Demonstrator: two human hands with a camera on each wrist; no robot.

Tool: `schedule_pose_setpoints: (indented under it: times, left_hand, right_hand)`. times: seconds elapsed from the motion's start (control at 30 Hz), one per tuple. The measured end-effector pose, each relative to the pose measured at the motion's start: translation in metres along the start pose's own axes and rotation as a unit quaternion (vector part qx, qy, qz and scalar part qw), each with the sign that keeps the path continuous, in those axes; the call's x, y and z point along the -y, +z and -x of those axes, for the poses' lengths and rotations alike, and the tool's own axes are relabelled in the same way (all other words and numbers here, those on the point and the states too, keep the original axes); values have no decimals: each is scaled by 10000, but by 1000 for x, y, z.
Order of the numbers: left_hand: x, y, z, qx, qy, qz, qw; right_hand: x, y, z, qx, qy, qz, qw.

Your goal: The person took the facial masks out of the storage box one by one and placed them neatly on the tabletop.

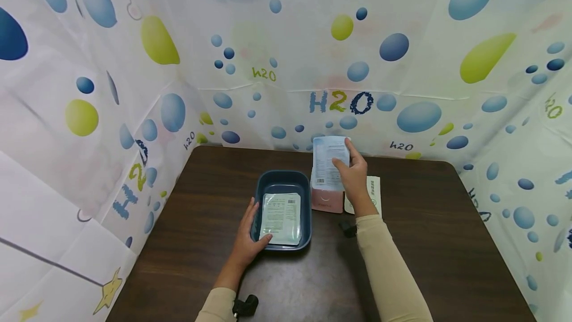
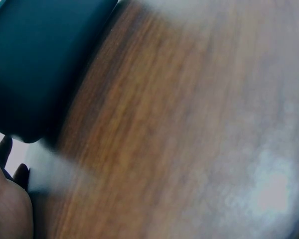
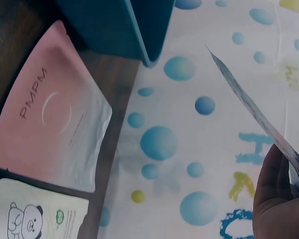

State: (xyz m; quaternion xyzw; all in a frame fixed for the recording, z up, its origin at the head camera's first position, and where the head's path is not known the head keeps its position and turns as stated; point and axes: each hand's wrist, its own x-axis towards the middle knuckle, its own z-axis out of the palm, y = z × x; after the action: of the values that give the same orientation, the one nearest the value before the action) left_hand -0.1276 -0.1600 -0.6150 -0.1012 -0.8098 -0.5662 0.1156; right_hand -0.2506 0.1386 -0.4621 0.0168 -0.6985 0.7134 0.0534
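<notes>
My left hand (image 1: 249, 237) lies against the left side of a dark blue tray (image 1: 284, 177), its fingers fairly straight along the rim and the thumb over the near-left corner. Inside the tray lies a pale green-and-white face mask packet (image 1: 280, 218). My right hand (image 1: 356, 175) pinches a light blue face mask packet (image 1: 329, 163) by its right edge, raised with its printed text toward me. In the right wrist view that packet shows almost edge-on. Below it on the table is a pink packet (image 3: 50, 112) marked PMPM, partly covered in the head view.
Beside the pink packet lies a cream packet (image 3: 40, 211) with a bear drawing, partly behind my right hand in the head view. The brown wooden table (image 1: 429, 242) ends at a white curtain (image 1: 286, 39) printed with blue and green bubbles. Each wrist carries a small black camera (image 1: 245, 306).
</notes>
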Motion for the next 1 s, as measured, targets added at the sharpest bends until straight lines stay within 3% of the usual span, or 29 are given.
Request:
schedule_pose_setpoints:
  times: [0.37,1.0]
  left_hand:
    - [0,0,0,-42,30,10,10000]
    - [-1,0,1,33,-24,-32,10000]
  right_hand:
    - [3,-26,-5,-508,137,7,9986]
    - [4,-61,-7,-1072,-66,-226,9940]
